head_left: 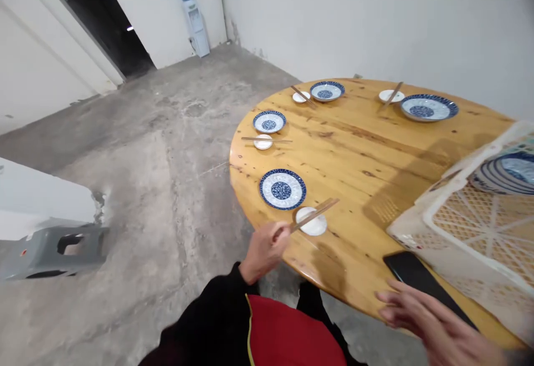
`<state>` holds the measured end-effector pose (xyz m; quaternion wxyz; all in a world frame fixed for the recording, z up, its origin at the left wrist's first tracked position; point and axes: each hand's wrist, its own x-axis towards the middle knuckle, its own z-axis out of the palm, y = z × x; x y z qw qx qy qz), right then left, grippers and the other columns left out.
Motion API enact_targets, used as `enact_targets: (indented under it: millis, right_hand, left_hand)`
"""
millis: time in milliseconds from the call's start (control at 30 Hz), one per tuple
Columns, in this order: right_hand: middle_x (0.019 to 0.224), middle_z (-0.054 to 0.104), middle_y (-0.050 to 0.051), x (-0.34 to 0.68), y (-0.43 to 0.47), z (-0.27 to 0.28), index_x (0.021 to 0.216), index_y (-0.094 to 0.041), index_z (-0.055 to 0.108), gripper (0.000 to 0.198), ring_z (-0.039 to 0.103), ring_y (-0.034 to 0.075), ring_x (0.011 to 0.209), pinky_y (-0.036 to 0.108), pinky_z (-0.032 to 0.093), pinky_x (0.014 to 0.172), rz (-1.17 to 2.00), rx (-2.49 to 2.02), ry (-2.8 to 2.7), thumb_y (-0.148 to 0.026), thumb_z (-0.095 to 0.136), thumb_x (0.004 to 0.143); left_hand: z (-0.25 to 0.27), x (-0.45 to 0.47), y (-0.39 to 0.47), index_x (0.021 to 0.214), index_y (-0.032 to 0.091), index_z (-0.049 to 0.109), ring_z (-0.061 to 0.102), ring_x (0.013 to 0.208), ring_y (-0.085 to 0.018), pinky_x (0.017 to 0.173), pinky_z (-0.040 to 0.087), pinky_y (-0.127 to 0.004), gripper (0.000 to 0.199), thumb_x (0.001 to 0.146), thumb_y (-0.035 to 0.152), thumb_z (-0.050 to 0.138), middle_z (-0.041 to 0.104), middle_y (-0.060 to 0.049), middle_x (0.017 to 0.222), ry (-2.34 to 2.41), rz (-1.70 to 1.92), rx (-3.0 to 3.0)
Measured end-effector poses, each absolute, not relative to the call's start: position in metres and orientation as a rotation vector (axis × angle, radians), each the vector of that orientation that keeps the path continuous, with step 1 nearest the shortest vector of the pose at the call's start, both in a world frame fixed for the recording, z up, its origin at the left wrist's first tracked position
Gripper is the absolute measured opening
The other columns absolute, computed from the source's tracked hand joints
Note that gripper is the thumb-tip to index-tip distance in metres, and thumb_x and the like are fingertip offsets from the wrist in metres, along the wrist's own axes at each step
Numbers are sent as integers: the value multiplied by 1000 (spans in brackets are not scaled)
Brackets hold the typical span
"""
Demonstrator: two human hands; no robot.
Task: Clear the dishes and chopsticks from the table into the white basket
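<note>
chopsticks [320,211]: the pair extends over the small white dish [316,227] at the near edge of the wooden table [354,157], far ends towards the table's middle. contact with the dish cannot be confirmed.

grip: the left hand [266,248] is closed, fingers curled tightly round the near ends; most of the pair projects beyond the knuckles. the hand sits at the table's edge, to the left of the dish.

step in hand, as judged: laying the pair across the dish. the next move appears to call for keeping it level, lowering it onto the rim and loosening the fingers without rolling either stick.

surroundings: a blue-patterned plate [282,189] stands just beyond the dish. three other plates [269,123] each have a dish beside them with chopsticks across it. the right hand [434,313], fingers extended and nothing seen in it, is beside a dark phone [423,280]. a white crate [411,225] holding a bowl [503,176] stands further right.
</note>
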<state>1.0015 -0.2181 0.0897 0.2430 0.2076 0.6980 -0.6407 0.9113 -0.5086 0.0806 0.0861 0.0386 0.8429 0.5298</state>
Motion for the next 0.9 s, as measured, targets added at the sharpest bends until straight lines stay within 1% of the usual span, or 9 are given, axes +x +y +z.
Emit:
enact_targets:
  millis: [33,100,200,300,433,533,633,767,900]
  right_hand:
    - [104,71,12,999,-252,84,110,-49,66,50,74,29,85,47,60,84,-1754,698,2087,-80,62,70]
    - [95,73,14,992,-318,77,102,-33,69,58,72,30,78,51,62,78,-1752,634,2140,-81,61,70]
    - [82,72,13,977,-396,75,97,-22,69,64,67,25,64,42,57,62,-1875,390,1998,-79,64,68]
    - [77,71,10,963,-444,75,96,-19,69,61,64,20,59,35,52,58,-1920,204,1869,-75,66,71]
    - [68,68,5,939,-485,77,94,-19,69,54,63,18,55,31,49,57,-1852,53,1750,-68,67,72]
    - [67,68,4,916,-513,80,98,-19,69,54,63,17,54,29,46,54,-1834,-11,1675,-65,67,70]
    - [68,69,3,891,-539,74,97,-19,68,51,62,16,54,27,44,52,-1831,-43,1618,-62,67,70]
    - [68,69,2,849,-567,48,93,-17,67,41,61,14,52,25,44,53,-1824,-12,1562,-54,64,76]
    - [70,69,2,783,-597,30,89,-17,64,34,61,12,52,24,44,53,-1869,80,1563,-49,61,77]
  left_hand:
    - [71,925,-537,101,23,71,69,89,-20,84,54,-31,30,94,36,46,75,-6,97,2506,1584,-24]
    - [53,953,-588,103,22,69,70,87,-20,81,55,-31,31,92,41,46,75,-5,97,2450,1635,-309]
    - [34,988,-645,106,20,67,70,82,-21,80,54,-34,38,89,48,46,74,-6,94,2442,1586,-597]
    - [25,1008,-673,103,19,67,70,83,-24,81,54,-37,47,85,56,46,74,-9,93,2443,1598,-764]
    - [16,1007,-686,103,17,67,71,84,-27,79,56,-39,67,71,74,52,74,-12,94,2268,1714,-920]
    - [12,990,-699,105,16,67,72,85,-28,80,57,-38,76,65,80,55,74,-12,93,2210,1716,-942]
    - [14,957,-720,107,15,67,73,88,-28,83,57,-38,76,69,80,53,74,-13,95,2271,1674,-882]
    - [24,884,-747,113,18,66,72,93,-25,85,56,-35,61,81,68,50,74,-11,101,2411,1625,-724]
    - [37,798,-769,117,20,64,71,95,-24,89,56,-37,50,88,58,49,75,-9,104,2509,1583,-559]
